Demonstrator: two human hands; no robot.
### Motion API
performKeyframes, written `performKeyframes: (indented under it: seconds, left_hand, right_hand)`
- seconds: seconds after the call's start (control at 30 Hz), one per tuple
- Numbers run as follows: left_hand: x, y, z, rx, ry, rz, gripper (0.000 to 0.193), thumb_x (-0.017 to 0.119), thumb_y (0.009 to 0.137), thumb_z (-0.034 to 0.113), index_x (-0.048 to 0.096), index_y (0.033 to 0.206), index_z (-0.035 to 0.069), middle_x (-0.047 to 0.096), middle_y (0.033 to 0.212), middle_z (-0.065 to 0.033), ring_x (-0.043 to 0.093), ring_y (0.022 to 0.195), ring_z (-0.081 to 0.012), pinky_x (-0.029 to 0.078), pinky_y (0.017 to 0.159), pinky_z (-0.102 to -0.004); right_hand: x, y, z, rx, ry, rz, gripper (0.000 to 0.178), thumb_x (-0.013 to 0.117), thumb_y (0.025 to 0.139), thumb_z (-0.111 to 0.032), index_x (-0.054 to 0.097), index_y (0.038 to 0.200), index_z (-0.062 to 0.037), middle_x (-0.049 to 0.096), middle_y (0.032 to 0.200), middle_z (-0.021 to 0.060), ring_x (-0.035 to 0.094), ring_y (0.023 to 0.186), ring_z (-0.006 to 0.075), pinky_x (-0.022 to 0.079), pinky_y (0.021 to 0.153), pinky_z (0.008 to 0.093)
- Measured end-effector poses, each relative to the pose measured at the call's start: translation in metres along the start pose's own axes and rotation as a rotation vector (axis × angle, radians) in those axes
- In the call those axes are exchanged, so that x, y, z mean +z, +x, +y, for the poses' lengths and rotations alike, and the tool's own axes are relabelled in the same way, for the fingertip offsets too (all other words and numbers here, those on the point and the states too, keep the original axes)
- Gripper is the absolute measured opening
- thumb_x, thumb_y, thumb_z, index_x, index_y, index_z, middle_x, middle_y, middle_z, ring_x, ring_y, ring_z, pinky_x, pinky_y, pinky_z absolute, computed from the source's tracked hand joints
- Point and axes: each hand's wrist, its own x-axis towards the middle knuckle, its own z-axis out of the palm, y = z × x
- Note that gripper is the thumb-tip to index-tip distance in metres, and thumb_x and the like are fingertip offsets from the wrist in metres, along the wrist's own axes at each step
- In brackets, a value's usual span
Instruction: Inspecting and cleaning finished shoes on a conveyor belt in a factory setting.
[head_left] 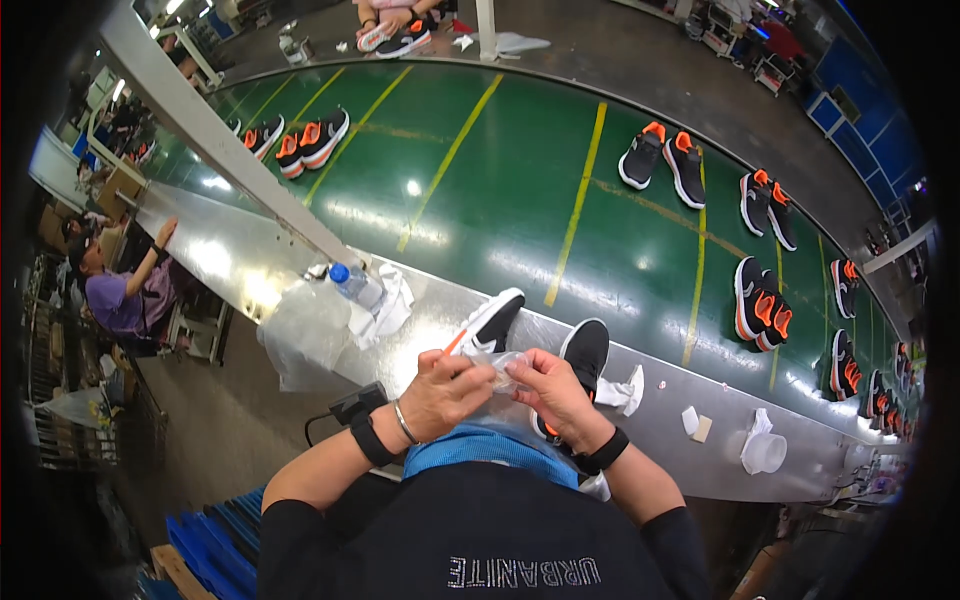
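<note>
Between my two hands is a piece of clear plastic film (503,366), pinched at the near edge of the metal ledge. My left hand (450,392), with a silver bangle and black band at the wrist, has its fingers closed on the film's left side. My right hand (556,393) grips the other side between thumb and fingers. Just beyond my left hand lies a black sneaker (492,318) with a white sole and orange trim, partly covered by my fingers. A second black sneaker (587,350) stands behind my right hand, its near part hidden.
A green conveyor belt (470,200) carries several black-and-orange sneakers (685,168). On the metal ledge (690,455) are a blue-capped bottle (355,284), crumpled white paper (392,305), and a small translucent cup (766,452). A slanted post (235,140) rises at left. Co-workers (125,290) sit along the belt.
</note>
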Motion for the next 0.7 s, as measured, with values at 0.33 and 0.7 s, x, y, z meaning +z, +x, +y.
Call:
performKeyframes:
  seconds: [0.33,0.7]
  left_hand:
    - [0.030,0.014,-0.063,-0.101,0.041,-0.355,0.007,0.052,0.071,0.014,0.053,0.078,0.015,0.054,0.059,0.0006,0.049,0.063,-0.0156,0.033,0.067,-0.0328]
    - [0.039,0.052,-0.099,0.061,0.048,-0.849,0.017,0.053,0.073,0.020,0.060,0.058,0.018,0.058,0.056,-0.0033,0.058,0.058,-0.0180,0.032,0.071,-0.0358]
  right_hand:
    - [0.017,0.065,0.009,-0.643,-0.526,0.367,0.013,0.059,0.080,-0.010,0.048,0.075,-0.0047,0.048,0.060,-0.0021,0.043,0.054,0.0035,0.036,0.046,0.0201]
    - [0.020,0.097,0.003,-0.500,-0.387,0.208,0.009,0.055,0.081,-0.005,0.047,0.085,-0.0018,0.053,0.070,0.0003,0.050,0.062,0.0057,0.041,0.056,0.0196]
